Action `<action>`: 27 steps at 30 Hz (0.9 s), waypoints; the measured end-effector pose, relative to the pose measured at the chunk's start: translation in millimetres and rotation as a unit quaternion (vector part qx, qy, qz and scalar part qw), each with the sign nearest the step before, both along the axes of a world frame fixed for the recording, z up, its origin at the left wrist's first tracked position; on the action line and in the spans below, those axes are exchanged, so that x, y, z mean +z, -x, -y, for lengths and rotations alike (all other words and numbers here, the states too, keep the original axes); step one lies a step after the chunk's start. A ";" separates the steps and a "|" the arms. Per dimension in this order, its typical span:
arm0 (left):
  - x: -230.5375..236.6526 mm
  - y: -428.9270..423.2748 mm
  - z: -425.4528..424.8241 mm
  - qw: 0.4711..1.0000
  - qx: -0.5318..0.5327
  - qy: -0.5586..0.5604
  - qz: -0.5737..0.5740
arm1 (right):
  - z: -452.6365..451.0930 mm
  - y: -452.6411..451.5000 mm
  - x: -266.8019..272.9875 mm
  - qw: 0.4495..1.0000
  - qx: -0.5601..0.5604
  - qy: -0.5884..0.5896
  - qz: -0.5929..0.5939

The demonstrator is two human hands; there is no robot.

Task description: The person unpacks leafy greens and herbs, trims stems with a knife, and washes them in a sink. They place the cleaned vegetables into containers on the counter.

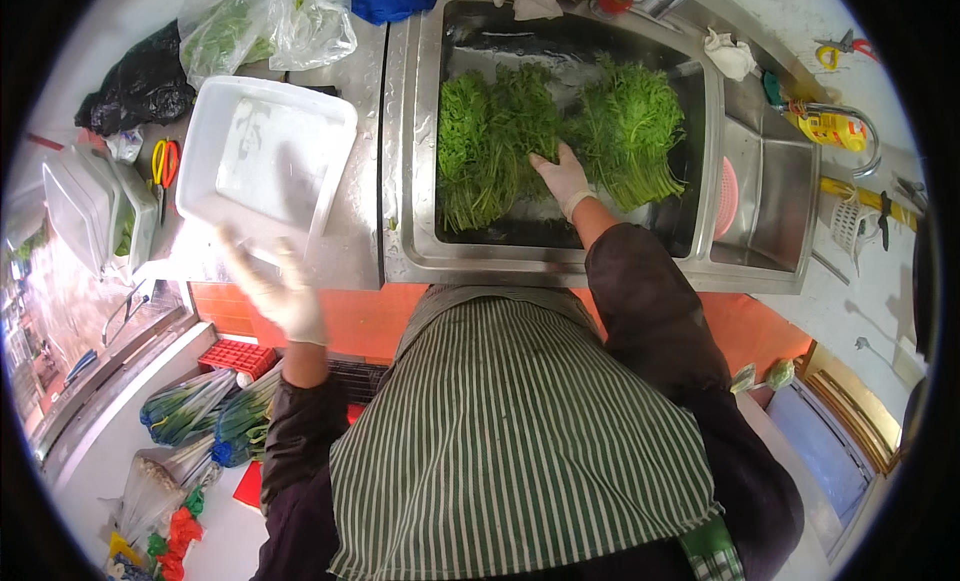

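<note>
My right hand, in a pale glove, reaches into a stainless steel sink holding feathery leafy greens. Its thumb and fingers touch the edge of the left pile of greens; whether they grip any stems is partly hidden. Just right of that hand lies a second pile of greens, stems towards me. My left hand, also gloved and slightly blurred, is raised with fingers apart and nothing in it. It hovers at the near side of a white plastic tub, which has water drops and a faint reflection inside.
Scissors and stacked clear containers stand left of the tub. Behind it are a black plastic bag and clear bags of greens. A smaller basin with a pink strainer adjoins the sink. Scallions lie low left.
</note>
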State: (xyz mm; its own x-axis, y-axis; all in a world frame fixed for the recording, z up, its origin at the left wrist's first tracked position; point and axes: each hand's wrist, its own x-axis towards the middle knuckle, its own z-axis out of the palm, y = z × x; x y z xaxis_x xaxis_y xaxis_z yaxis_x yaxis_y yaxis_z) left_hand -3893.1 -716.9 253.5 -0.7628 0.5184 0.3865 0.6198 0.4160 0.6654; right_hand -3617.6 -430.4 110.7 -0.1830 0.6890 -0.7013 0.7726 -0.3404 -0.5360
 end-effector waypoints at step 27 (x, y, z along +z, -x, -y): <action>-165.0 -162.2 -223.4 0.823 -0.059 0.285 0.488 | -28.5 -30.3 -1.6 0.995 -0.044 0.049 -0.074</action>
State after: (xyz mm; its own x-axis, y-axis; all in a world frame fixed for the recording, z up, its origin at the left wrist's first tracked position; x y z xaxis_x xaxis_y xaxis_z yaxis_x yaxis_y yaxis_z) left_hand -3730.9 -493.5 88.5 -0.4968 0.4955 -0.7125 -0.0368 0.8082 0.5877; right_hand -3587.3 -401.8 109.1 -0.2315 0.6373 -0.7350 0.6523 -0.4589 -0.6033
